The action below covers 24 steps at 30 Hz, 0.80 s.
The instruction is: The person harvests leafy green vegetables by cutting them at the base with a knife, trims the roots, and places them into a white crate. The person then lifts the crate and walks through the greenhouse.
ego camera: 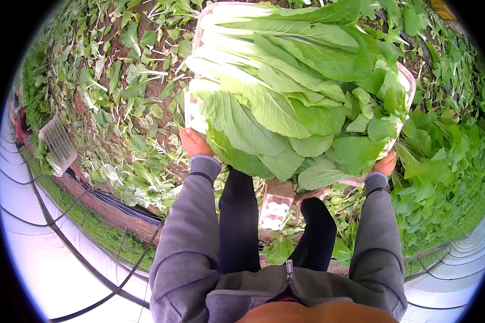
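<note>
A pale plastic crate (409, 78) is heaped with leafy greens (275, 80). Their thick white stalks point left, and broad green leaves spill over the near side. My left hand (196, 143) grips the crate's near left corner, thumb up along the wall. At the near right corner, my right hand (385, 163) holds the rim, its fingers partly hidden under the crate. Leaves cover most of the crate's front edge. Whether the crate is lifted or resting on something cannot be told.
Between my legs stands a small pale block-like object (277, 204) with rounded hollows. Cut leaves (137, 80) litter the soil. Growing greens (440, 185) fill the right side. Another plastic crate (58, 145) lies at far left, near black sheeting (121, 206). Greenhouse hoops (105, 292) curve behind.
</note>
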Motion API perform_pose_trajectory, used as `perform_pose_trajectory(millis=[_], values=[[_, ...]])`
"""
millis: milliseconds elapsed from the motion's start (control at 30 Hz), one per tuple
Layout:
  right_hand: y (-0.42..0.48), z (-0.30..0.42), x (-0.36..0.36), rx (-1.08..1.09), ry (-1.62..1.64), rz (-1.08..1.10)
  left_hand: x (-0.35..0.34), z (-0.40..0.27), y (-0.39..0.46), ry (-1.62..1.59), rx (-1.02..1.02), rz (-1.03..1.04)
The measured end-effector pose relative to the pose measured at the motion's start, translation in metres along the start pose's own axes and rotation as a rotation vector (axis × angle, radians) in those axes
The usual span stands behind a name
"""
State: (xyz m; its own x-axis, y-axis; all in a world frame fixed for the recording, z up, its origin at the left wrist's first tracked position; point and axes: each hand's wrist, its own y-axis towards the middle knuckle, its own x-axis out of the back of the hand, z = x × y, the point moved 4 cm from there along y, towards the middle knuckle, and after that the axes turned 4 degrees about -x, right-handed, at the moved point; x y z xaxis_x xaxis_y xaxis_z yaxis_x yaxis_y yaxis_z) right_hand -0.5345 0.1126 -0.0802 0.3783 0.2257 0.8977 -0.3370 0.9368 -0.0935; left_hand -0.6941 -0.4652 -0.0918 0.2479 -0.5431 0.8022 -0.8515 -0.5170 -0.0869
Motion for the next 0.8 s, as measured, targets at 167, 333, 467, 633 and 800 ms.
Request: perform_pose_trajectory(millis=[167,333,467,633,800], values=[[0.008,-0.005,-0.002,0.097,-0.183,-0.082,-0.003,0.003,0.0,-0.006,0.014,0.011],[0.007,-0.006,-0.004,0.108,-0.222,-0.1,0.0,0.004,-0.002,-0.044,-0.009,0.038],[0.007,-0.01,-0.004,0.067,-0.277,-0.121,-0.002,0.023,0.002,-0.101,0.032,0.066],[0.007,-0.017,-0.006,-0.039,-0.311,-0.09,0.001,0.013,0.004,-0.352,0.209,0.205],[0.002,-0.001,-0.008,-0.201,-0.336,0.175,0.037,0.053,0.046,-0.348,0.288,0.38]])
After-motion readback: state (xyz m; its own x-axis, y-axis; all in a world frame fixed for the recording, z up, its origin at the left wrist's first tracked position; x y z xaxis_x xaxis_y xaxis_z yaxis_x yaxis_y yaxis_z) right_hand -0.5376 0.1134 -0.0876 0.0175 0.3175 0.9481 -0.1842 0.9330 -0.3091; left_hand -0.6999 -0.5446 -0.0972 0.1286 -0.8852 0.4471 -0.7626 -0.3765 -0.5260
